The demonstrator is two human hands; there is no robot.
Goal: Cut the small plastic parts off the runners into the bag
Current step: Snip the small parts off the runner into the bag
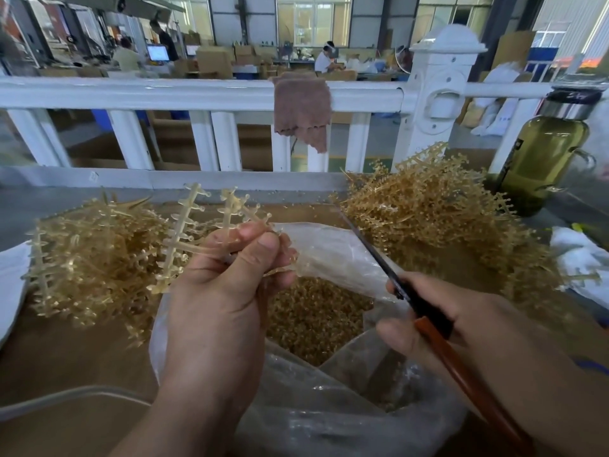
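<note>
Left hand pinches light, springy runner at its stem over bag; right hand grips scissors, blades together; hold near branches, tips look brittle.

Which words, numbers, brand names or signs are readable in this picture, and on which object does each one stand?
No text is readable.
Bottle: dark label strip on its side, print too small to read.
Bottle cap: pale marks, blurred.
Monitor: lit screen, too far away to read.
Sticker on the railing base: blurred.
Runner, bag, cutting tool: no print visible.
</note>
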